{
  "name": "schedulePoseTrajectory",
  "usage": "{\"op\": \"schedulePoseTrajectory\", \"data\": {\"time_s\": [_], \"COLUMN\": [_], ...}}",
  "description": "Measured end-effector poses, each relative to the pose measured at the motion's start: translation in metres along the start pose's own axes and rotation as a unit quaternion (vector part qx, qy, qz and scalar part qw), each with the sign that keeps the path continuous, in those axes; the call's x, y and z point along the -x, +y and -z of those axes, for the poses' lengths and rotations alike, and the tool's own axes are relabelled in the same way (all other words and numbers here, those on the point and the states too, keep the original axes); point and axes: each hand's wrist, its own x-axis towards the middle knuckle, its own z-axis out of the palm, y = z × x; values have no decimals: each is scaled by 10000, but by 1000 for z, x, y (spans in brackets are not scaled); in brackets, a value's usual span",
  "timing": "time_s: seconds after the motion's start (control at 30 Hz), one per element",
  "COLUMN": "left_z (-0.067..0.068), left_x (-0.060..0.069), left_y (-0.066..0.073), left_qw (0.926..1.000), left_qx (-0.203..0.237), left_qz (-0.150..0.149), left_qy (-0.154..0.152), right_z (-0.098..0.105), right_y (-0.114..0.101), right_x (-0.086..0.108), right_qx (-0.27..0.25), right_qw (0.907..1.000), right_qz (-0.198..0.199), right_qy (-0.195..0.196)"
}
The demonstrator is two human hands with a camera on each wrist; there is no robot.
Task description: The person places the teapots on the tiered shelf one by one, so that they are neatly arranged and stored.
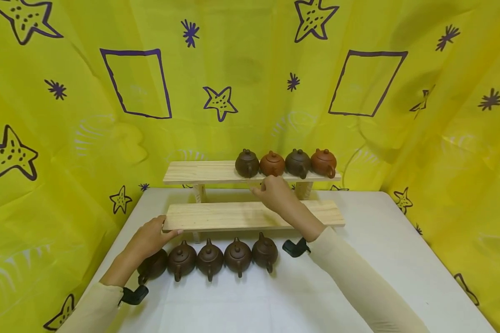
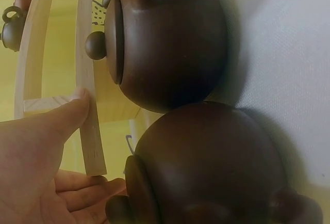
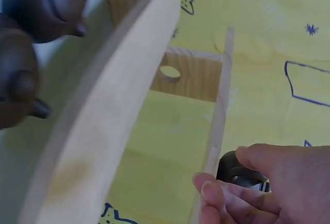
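My left hand (image 1: 152, 236) grips the left end of the lower wooden shelf (image 1: 216, 217), thumb on top and fingers under the board in the left wrist view. Just below that hand, a row of several dark brown teapots (image 1: 209, 259) stands on the white table, the leftmost partly covered by it. My right hand (image 1: 275, 192) is in front of the upper shelf (image 1: 200, 171), fingers loosely bent. A dark teapot (image 3: 240, 170) shows between its thumb and fingers in the right wrist view. On that shelf, dark teapots (image 1: 247, 164) alternate with reddish-brown teapots (image 1: 272, 163).
The two-tier wooden stand has upright supports (image 1: 304, 190), one with a round hole in the right wrist view. Yellow cloth (image 1: 250, 60) with drawn stars hangs behind and at both sides. White tabletop (image 1: 358, 222) extends right of the stand.
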Motion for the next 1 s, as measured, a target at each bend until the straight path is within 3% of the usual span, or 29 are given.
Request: {"op": "schedulePoseTrajectory", "data": {"time_s": [0.2, 0.47, 0.6, 0.8, 1.0], "left_z": [1, 1, 2, 1, 2], "left_x": [0, 0, 0, 0, 1], "left_y": [-2, -1, 1, 1, 0], "left_qw": [10000, 10000, 10000, 10000, 10000], "left_qx": [-9, -8, 9, -43, 6], "left_qz": [15, 22, 5, -33, -33], "left_qy": [-28, -49, -73, -47, -64], "right_z": [-5, -30, -48, -72, -92], "right_y": [11, 25, 33, 37, 39], "right_x": [35, 87, 108, 129, 138], "right_qx": [175, 376, 527, 591, 675], "right_qw": [9995, 9988, 9982, 9975, 9973], "right_qz": [267, -168, -107, -1, -251], "right_qy": [-85, -278, -247, -376, -147]}}
